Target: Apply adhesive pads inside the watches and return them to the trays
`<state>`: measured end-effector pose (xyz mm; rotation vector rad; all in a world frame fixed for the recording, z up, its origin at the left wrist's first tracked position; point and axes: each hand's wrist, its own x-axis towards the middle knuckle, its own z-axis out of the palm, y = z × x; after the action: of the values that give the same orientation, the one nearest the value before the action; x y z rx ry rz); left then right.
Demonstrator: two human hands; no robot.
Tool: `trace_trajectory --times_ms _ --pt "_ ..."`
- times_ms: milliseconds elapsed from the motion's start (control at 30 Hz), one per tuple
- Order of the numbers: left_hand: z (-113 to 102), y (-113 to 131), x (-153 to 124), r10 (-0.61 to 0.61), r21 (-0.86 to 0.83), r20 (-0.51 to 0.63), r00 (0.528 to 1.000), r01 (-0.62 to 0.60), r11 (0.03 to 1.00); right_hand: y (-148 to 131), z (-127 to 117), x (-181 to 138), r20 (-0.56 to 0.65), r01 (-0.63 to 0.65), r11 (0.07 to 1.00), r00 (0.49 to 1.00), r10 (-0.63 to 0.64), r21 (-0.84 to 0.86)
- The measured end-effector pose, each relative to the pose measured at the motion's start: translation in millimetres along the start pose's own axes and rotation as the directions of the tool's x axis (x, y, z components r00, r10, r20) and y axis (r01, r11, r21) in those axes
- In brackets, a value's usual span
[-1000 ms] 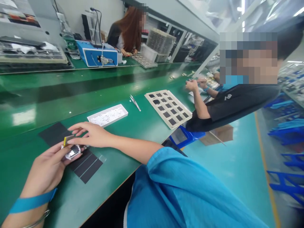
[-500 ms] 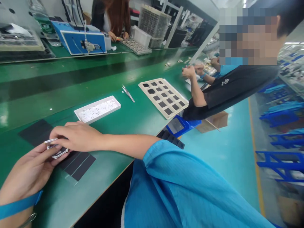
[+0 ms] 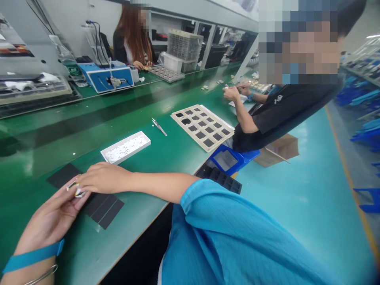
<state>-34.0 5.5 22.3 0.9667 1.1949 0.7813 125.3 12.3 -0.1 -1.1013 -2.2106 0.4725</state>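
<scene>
Now small metal part [image 3: 76, 190] pinched in left fingers [image 3: 69, 198], right fingers [image 3: 87, 178] over it

This is a factory electronics assembly line: a long green tabletop [image 3: 53, 136] carries a white tray of tiny parts [image 3: 125, 147], a beige tray with dark square pockets [image 3: 202, 127] and a blue bench machine [image 3: 109, 78], with workers seated along it and blue plastic stools [image 3: 366, 200] nearby.
</scene>
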Motion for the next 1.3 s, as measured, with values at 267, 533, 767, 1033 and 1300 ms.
trace_trajectory --times_ms 267,533,767,1033,1300 --pt "-6 -9 6 0.135 -0.072 0.014 0.991 -0.134 0.988 0 -3 -2 0.143 -0.286 0.702 0.956 0.256 0.652" --pt "-7 -18 10 0.189 -0.037 0.071 0.979 -0.187 0.982 1 -3 -2 0.212 -0.321 0.535 0.943 0.256 0.782" --pt "-13 -21 11 0.116 0.05 0.138 0.984 -0.124 0.991 10 4 -2 0.227 -0.261 0.622 0.964 0.136 0.738" --pt "-18 -34 26 0.27 0.079 0.118 0.956 -0.28 0.957 4 6 -7 0.148 -0.19 0.892 0.979 0.141 0.409" --pt "-17 -19 17 0.3 -0.047 0.111 0.948 -0.296 0.954 8 25 -7 0.032 -0.203 0.742 0.971 0.238 0.639"
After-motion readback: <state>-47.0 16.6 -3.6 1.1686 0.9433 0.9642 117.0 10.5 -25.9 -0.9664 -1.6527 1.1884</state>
